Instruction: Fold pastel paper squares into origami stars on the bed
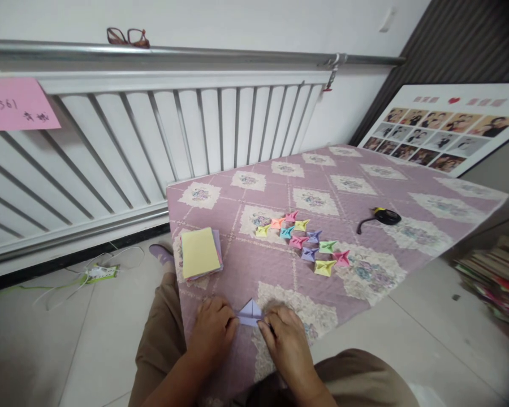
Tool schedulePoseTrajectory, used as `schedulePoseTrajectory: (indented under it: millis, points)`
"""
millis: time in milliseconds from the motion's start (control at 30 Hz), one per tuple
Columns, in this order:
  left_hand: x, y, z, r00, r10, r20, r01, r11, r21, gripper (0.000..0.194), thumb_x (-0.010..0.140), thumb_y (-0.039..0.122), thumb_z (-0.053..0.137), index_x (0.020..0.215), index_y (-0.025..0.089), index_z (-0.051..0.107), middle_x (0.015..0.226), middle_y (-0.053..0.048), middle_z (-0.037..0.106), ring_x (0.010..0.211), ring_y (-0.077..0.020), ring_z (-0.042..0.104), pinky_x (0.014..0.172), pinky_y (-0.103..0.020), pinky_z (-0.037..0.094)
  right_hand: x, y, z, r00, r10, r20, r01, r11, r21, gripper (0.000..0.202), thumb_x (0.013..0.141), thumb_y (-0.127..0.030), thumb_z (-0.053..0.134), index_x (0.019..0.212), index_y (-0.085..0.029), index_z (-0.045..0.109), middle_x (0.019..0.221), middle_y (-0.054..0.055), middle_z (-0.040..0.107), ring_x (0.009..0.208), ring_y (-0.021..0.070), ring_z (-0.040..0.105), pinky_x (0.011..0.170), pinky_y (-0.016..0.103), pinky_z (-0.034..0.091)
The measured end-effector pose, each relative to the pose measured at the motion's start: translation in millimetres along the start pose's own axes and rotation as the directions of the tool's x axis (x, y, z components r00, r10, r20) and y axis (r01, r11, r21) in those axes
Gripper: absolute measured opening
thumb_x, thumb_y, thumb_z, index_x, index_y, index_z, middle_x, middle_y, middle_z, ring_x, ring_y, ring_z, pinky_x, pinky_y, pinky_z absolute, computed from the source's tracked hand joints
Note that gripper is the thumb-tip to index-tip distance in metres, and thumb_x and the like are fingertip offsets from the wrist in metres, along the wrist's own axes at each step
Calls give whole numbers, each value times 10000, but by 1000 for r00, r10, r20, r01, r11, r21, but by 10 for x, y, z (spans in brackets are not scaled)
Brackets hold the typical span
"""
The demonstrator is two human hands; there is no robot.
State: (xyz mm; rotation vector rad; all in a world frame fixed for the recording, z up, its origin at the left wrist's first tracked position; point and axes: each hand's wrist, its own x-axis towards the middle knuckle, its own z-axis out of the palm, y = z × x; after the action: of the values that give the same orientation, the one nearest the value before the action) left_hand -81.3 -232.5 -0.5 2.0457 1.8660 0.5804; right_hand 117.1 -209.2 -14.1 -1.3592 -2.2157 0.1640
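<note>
A partly folded sheet of purple paper lies near the table's front edge, with a triangular peak pointing away from me and a flat strip along its near side. My left hand pinches its left end, fingers closed. At the right end, my right hand grips the paper between thumb and curled fingers. Beyond my left hand sits a stack of coloured paper, yellow on top. Several small folded paper boats in pink, yellow, blue, green and purple stand in slanting rows farther off.
A purple flowered cloth covers the table. A black and yellow tape measure lies toward the right. Behind the table are a white radiator and a photo board. A power strip with cables rests on the floor at left.
</note>
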Motion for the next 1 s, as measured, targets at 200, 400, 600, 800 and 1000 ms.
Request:
schedulePoseTrajectory:
  millis: [200, 400, 600, 800, 1000]
  points:
    - [32, 28, -11, 999, -36, -11, 36, 998, 43, 128, 877, 238, 556, 773, 206, 624, 923, -29, 599, 903, -219, 509, 843, -391, 365, 26, -22, 14, 999, 44, -17, -45, 998, -53, 231, 898, -309, 542, 687, -216, 533, 764, 38, 566, 748, 212, 512, 711, 340, 373]
    - [75, 23, -17, 1000, -18, 4, 17, 995, 102, 136, 868, 252, 567, 745, 208, 606, 884, -22, 597, 870, -222, 507, 793, -381, 371, 42, -29, 0, 997, 74, 0, -74, 995, -72, 248, 892, -310, 550, 664, -218, 519, 743, 33, 554, 734, 202, 500, 690, 327, 354]
    - [102, 11, -10, 1000, 2, 8, -3, 991, 134, 146, 854, 255, 573, 718, 209, 596, 853, -18, 593, 842, -218, 509, 777, -371, 366, 59, -44, -10, 997, 69, -31, -71, 995, -74, 268, 895, -309, 535, 643, -220, 512, 730, 34, 556, 721, 195, 497, 682, 320, 349]
    - [113, 23, -6, 999, -22, 28, 17, 988, 155, 145, 850, 253, 587, 713, 205, 587, 854, -14, 595, 852, -220, 512, 786, -370, 362, 52, -42, 8, 996, 92, -17, -93, 992, -84, 252, 881, -305, 558, 648, -216, 521, 721, 34, 548, 723, 199, 494, 684, 321, 343]
    - [102, 49, -31, 994, 108, 28, -111, 970, 218, 61, 894, 201, 541, 899, 214, 601, 953, -29, 596, 913, -231, 503, 831, -393, 344, 49, -54, -7, 992, 127, -12, -127, 986, -104, 225, 834, -287, 633, 645, -219, 533, 736, 28, 558, 737, 206, 502, 681, 326, 331]
